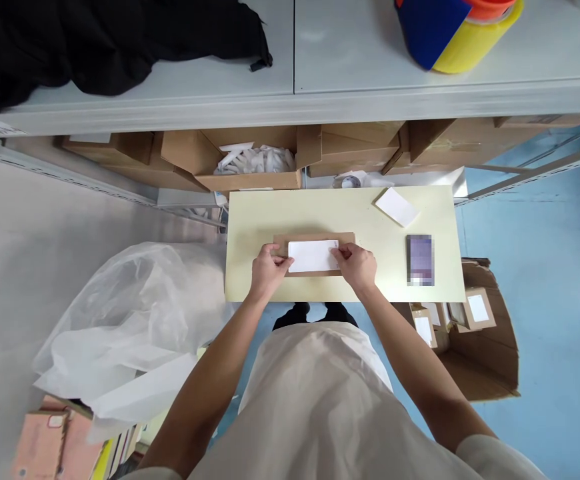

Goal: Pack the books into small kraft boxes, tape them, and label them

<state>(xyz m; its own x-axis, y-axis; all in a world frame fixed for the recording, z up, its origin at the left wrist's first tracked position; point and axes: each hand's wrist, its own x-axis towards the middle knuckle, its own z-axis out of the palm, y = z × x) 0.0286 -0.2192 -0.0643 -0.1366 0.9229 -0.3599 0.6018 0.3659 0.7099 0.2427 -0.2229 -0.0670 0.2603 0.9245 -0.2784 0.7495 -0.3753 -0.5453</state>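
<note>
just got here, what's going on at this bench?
One person is handling a white label lying over a brown cardboard piece on the pale yellow table. The left hand is at the label's left end; the right hand has its fingers on the right end. Whether it's stuck down, I can't tell. An open carton on the right holds small boxes with white labels.

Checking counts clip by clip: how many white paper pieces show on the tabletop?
2: front piece on the brown cardboard, rear piece on the tabletop, far right; others may be hidden beneath.
</note>
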